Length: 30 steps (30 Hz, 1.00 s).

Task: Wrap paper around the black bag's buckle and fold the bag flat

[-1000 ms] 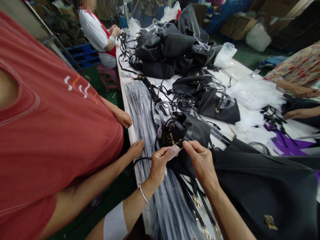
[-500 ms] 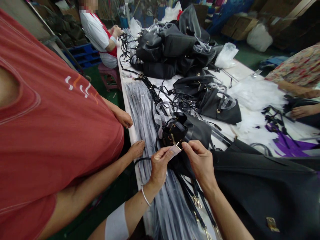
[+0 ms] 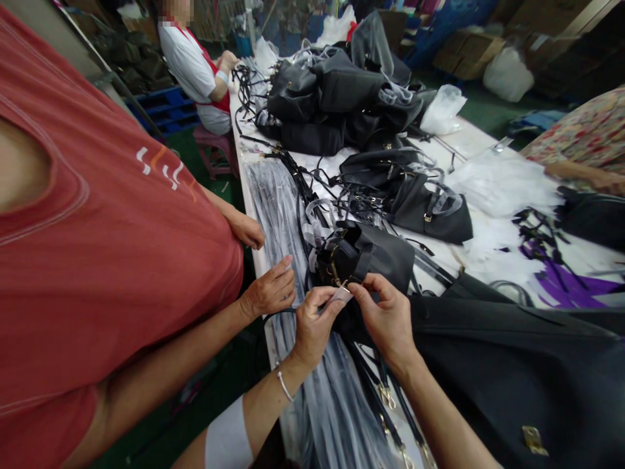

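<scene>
Between thumb and fingers, my left hand pinches a short, whitish, plastic-looking strip with a gold-coloured metal piece at its end. My right hand is closed at that metal end, its thumb and forefinger meeting the strip; what else it grips is hidden. Both hands are just in front of a small black handbag, whose mouth gapes toward the left and shows gold fittings. Plastic-wrapped handles stand up at the bag's far side. Under my left hand lie long straps wrapped in clear plastic.
A person in a red shirt stands close on the left, one hand near mine. A large black bag lies right. Black handbags are piled farther back. Straps with gold clasps lie below. Another person's arm reaches in at right.
The neighbour's nearer hand has risen off the wrapped straps and come toward my left hand, fingers extended. The metal piece has turned between my fingers. At right, one of the other person's hands has left view.
</scene>
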Tool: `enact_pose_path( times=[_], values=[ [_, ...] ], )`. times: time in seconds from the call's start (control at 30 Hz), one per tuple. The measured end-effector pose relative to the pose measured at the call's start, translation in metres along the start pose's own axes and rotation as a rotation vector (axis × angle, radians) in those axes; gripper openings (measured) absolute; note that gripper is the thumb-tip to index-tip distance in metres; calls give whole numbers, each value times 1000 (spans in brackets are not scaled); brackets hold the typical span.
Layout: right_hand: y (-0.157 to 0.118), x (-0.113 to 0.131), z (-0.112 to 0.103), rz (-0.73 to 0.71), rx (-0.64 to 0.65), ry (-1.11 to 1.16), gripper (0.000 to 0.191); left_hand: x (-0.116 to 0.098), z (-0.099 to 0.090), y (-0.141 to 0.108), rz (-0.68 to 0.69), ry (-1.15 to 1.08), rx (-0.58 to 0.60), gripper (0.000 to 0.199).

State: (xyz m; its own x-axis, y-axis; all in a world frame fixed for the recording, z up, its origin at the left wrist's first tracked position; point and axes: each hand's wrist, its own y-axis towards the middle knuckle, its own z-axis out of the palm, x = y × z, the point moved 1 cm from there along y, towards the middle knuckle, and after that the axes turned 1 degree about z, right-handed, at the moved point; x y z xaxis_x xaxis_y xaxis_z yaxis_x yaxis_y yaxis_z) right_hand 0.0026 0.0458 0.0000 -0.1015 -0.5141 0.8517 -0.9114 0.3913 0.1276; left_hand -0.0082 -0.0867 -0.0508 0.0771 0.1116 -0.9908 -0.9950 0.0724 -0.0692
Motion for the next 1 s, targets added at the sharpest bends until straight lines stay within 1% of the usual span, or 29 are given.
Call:
enact_pose_path(
  times=[0.07, 0.13, 0.23, 0.3, 0.33, 0.4, 0.5, 0.57, 0.67, 0.8, 1.0],
  values=[
    [-1, -1, 1, -28, 9, -10, 16, 0, 1, 1, -67, -90, 23, 20],
    [-1, -1, 1, -25, 33, 18, 16, 3, 3, 3, -188, -246, 83, 25],
    [0, -1, -2, 17, 72, 119, 17, 7, 3, 6, -356, -431, 153, 34],
    [1, -1, -4, 77, 96, 201, 20, 8, 2, 7, -415, -466, 184, 37],
    [1, -1, -5, 118, 108, 239, 23, 7, 2, 8, -419, -455, 198, 37],
    [2, -3, -5, 224, 134, 312, 29, 4, 1, 8, -381, -395, 210, 33],
    [3, -5, -2, 369, 157, 437, 35, -1, 1, 9, -309, -320, 176, 29],
    [4, -6, 2, 416, 178, 509, 36, -4, 1, 11, -298, -311, 147, 29],
    [8, -4, 6, 404, 207, 529, 39, -5, 2, 13, -309, -335, 109, 31],
    [14, 4, 9, 360, 186, 492, 42, -8, 1, 16, -332, -369, 78, 35],
    [15, 9, 9, 401, 106, 494, 42, -15, -3, 14, -360, -359, 125, 36]
  ],
)
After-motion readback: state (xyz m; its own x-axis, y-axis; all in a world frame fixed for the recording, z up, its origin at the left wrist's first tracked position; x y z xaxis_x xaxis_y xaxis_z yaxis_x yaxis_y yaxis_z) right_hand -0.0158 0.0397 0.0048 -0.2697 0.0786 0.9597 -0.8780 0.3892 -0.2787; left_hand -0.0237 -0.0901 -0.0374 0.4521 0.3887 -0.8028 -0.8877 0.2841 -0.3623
